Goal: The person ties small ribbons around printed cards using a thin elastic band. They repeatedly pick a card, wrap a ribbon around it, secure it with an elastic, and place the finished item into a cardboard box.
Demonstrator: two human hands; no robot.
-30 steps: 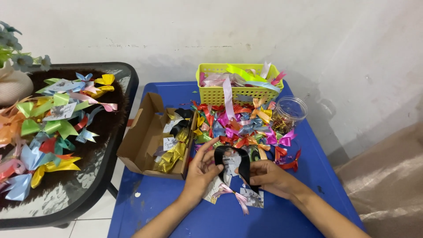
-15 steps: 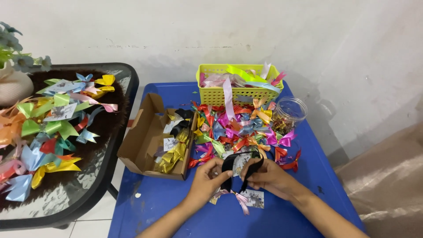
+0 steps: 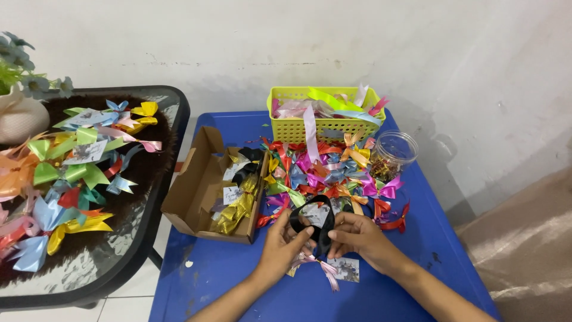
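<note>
Left hand (image 3: pixel 283 241) and right hand (image 3: pixel 357 235) both pinched on black ribbon (image 3: pixel 313 217) above blue table (image 3: pixel 238 280); loop should stay flat, untwisted; bow pile (image 3: pixel 333 170) just beyond.

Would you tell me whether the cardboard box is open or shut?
Open: the cardboard box has its flap raised, with gold ribbon visible inside.

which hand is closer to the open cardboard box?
Left. The left hand sits just right of the cardboard box, close to its front corner, fingers on the black ribbon. The right hand is farther right, on the ribbon's other side.
</note>
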